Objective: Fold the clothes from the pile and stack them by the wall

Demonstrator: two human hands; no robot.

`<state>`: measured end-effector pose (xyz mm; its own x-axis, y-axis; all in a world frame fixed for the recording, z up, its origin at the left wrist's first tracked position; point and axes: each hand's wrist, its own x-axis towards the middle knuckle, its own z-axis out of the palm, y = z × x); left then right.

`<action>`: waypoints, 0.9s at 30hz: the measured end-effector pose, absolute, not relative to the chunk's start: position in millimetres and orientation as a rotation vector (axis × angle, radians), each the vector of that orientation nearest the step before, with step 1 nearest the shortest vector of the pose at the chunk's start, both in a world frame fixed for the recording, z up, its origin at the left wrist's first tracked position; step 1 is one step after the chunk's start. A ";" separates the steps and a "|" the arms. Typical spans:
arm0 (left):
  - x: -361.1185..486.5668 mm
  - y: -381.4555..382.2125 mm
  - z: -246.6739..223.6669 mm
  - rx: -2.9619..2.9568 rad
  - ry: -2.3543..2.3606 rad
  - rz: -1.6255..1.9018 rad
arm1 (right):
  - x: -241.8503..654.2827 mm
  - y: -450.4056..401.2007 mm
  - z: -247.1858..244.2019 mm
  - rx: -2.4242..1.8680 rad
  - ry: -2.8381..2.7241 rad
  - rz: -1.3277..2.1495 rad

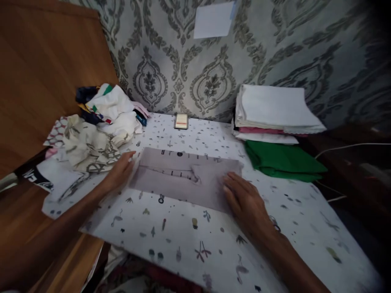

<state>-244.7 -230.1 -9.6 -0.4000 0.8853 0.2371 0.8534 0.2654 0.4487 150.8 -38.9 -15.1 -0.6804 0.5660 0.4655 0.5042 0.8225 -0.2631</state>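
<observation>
A grey-mauve folded garment (171, 191) lies as a long rectangle across the middle of the patterned white table cover (183, 252). Dark printed marks run along its top layer, and a crumpled fold sits near its centre. At the garment's left end is my left hand (120, 173), fingers stretched out along the edge; part of the hand is turned from view. My right hand (244, 199) rests palm down on the right end, its fingers extended over the cloth.
Crumpled clothes (91, 142) are heaped at the left beside a wooden panel (51, 53). At the back right stands a stack of folded white cloths (271, 106), with a folded green cloth (284, 160) before it. A small square box (181, 121) sits near the wall.
</observation>
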 end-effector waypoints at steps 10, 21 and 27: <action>-272.4 -161.4 14.0 1.377 2.580 0.390 | -19.1 -152.3 23.1 -0.260 -2.921 0.387; -271.3 -139.2 13.6 1.305 2.433 0.483 | -64.9 -172.6 27.7 -0.351 -3.058 0.249; -249.4 -137.9 37.8 1.261 2.200 0.855 | -40.4 -159.3 31.3 -0.809 -2.541 0.851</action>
